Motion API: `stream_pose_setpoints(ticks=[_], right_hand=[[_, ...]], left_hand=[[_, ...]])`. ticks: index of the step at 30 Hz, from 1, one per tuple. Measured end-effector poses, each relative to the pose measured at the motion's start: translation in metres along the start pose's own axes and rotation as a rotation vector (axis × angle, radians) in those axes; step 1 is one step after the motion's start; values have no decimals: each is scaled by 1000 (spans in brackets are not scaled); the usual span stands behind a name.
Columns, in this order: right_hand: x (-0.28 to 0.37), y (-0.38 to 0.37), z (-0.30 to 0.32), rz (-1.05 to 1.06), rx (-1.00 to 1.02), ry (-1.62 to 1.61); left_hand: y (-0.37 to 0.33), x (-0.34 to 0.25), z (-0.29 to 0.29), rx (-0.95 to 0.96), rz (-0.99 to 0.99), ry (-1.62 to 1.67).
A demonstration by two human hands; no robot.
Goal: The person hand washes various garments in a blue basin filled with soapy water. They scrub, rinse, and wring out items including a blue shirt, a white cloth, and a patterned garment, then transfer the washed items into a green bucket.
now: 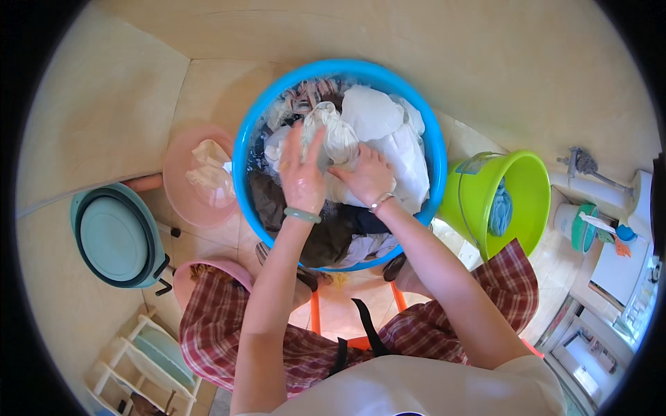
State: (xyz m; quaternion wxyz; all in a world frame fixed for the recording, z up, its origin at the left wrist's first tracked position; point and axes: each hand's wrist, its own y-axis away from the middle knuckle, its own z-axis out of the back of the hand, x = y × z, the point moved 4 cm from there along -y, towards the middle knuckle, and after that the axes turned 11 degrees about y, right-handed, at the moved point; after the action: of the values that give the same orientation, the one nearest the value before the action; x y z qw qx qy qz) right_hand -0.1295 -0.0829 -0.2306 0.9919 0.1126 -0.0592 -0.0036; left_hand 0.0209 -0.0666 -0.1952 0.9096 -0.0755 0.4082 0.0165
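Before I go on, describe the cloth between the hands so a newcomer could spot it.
Find the big round blue tub. Inside, go to the left hand and right hand; the bunched cloth lies between them. It is off-white and finely creased, unlike the smoother, brighter white fabric to its right.

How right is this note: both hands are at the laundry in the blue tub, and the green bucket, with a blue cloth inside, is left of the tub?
The side is wrong: the head view shows the green bucket, with its blue cloth, right of the blue tub. The left hand and right hand are at the laundry.
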Motion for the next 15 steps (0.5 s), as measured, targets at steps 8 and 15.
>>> stream_pose_setpoints(ticks=[8, 15], right_hand=[[19, -36, -35, 2, 456, 96], [16, -46, -83, 10, 306, 39]], left_hand=[[5, 51, -57, 417, 51, -290], [15, 68, -63, 382, 41, -121]])
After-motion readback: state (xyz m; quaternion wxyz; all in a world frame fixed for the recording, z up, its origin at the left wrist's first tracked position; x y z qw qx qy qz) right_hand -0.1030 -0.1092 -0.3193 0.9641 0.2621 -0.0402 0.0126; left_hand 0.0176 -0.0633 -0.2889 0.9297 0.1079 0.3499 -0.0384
